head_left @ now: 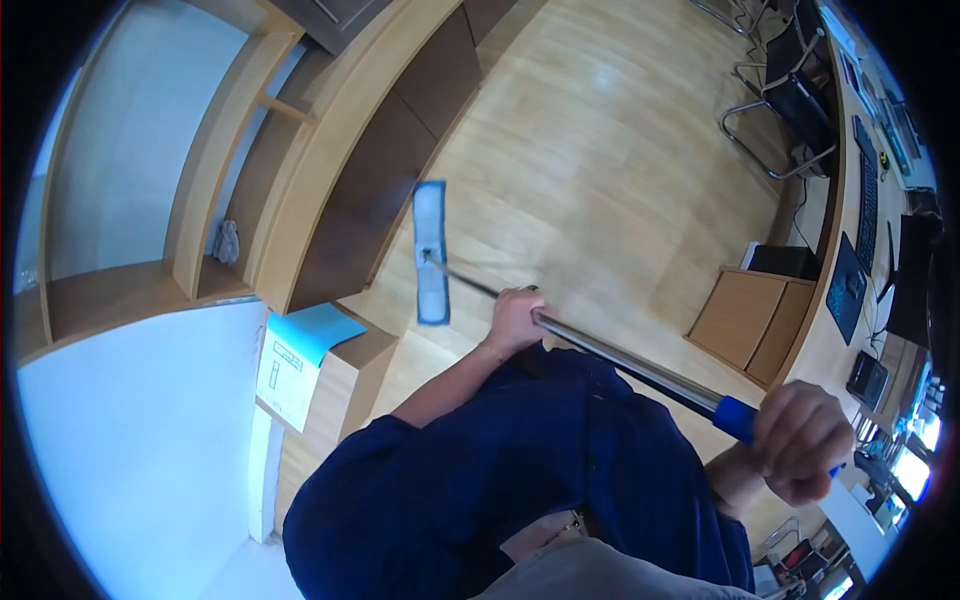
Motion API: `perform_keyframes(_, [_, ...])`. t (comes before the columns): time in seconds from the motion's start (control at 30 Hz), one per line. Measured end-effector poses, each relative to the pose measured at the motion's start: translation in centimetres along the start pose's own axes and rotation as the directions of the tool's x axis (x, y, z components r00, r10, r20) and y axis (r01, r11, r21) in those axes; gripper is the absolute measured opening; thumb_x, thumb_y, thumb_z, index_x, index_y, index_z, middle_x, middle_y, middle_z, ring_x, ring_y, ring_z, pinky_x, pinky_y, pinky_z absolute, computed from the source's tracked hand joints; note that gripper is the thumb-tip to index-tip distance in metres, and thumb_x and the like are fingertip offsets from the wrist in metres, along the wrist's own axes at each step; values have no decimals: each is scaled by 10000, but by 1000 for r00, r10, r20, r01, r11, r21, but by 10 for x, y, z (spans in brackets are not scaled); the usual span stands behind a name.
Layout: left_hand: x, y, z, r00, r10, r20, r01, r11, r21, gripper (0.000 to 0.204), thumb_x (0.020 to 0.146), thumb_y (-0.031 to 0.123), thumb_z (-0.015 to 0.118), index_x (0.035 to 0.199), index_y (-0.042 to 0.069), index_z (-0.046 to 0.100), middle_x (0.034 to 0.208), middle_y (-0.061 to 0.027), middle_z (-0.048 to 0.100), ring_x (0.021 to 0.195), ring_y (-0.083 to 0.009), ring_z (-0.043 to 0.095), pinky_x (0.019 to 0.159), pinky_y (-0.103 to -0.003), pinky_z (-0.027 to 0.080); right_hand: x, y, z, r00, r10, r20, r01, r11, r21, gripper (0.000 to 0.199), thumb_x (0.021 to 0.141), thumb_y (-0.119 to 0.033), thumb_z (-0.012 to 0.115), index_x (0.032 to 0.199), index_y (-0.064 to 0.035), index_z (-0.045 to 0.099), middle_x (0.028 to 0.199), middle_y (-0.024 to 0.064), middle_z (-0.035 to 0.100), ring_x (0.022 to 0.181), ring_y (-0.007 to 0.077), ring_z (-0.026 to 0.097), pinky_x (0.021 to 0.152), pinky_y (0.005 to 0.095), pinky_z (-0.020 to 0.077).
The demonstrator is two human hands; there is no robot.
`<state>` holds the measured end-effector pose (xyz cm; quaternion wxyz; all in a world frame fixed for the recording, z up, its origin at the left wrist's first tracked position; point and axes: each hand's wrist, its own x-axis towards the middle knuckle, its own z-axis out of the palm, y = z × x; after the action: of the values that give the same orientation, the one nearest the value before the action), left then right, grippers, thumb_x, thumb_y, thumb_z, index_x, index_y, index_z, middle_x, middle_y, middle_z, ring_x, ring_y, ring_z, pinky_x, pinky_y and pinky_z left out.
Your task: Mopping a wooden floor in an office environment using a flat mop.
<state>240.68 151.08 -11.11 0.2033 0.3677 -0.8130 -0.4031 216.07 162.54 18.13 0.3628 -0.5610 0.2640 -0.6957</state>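
Clearly, the pale, glossy floor [610, 170] shows wood grain beside smooth dark-brown cabinet panels [370, 180] at far left. With its elbow bent, the left hand [517, 318] curls around the shiny, round metal pole [627, 361] of the mop [660, 377]; the right hand [803, 442], at near right, clenches its blue grip [735, 419]. The narrow rectangular grey pad [431, 290], dark-edged, lies left of centre on the floor.

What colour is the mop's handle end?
The handle end is blue, clearest in the head view.
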Motion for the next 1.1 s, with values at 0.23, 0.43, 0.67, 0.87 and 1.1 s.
perform_keyframes(0.23, [-71,-25,6,997,-34,-70,45,986,160,328,700,179,629,489,74,400,504,-132,473,507,-342,500,518,-438,401,-7,29,6,910,-27,415,-165,892,420,274,801,-150,659,601,-2,544,514,84,502,432,207,498,507,309,430])
perform_keyframes(0.43, [-47,22,62,991,121,58,-128,984,124,280,672,144,617,479,80,423,494,-135,462,507,-335,506,507,-435,386,-76,-55,-15,966,47,255,-119,954,275,247,777,-82,619,560,-16,519,474,64,465,393,188,463,484,306,401])
perform_keyframes(0.67, [-20,110,188,870,453,196,-441,892,-101,250,644,114,615,497,74,416,502,-136,441,518,-355,482,503,-435,363,-190,-172,-36,994,53,98,-49,998,-51,260,775,-83,642,555,-35,513,478,50,491,400,172,487,480,314,425])
perform_keyframes(0.87, [-74,212,322,656,629,417,-567,775,-279,182,487,161,711,577,154,553,577,-61,542,588,-304,556,579,-423,433,-324,-302,-5,916,-84,-392,-61,937,-345,250,795,-145,686,608,-54,545,480,20,543,413,123,528,503,268,493])
perform_keyframes(1.1, [-165,299,403,492,737,464,-550,676,-490,132,548,156,667,560,140,536,589,-84,555,619,-316,571,561,-438,448,-331,-372,30,992,106,-72,-128,856,-501,226,789,-124,576,589,-54,497,520,44,498,457,166,540,477,324,498])
